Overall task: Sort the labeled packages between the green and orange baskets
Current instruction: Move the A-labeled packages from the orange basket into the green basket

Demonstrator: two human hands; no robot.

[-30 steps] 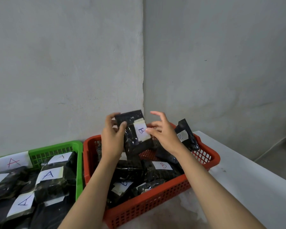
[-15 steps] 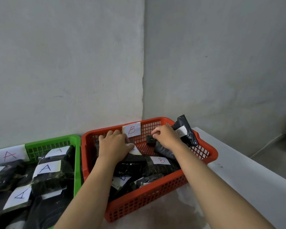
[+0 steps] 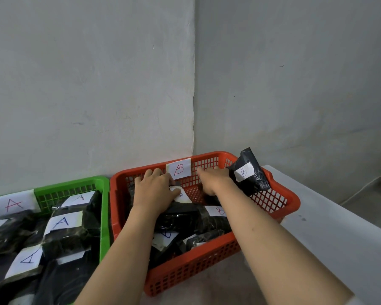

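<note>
orange basket (image 3: 279, 208) | B package (image 3: 180, 213) lying on the pile inside, under left hand (image 3: 155, 190) – fingers flat, pressing | right hand (image 3: 213, 181) beside it, grasp unclear | likely light, soft, slick film – pinch an edge

I count two baskets, one green basket (image 3: 105, 194) and one orange basket (image 3: 207, 269), two paper signs on their far walls, A sign (image 3: 12, 203) and B sign (image 3: 179, 169), and two hands, left hand (image 3: 155, 190) and right hand (image 3: 213, 179).
</note>
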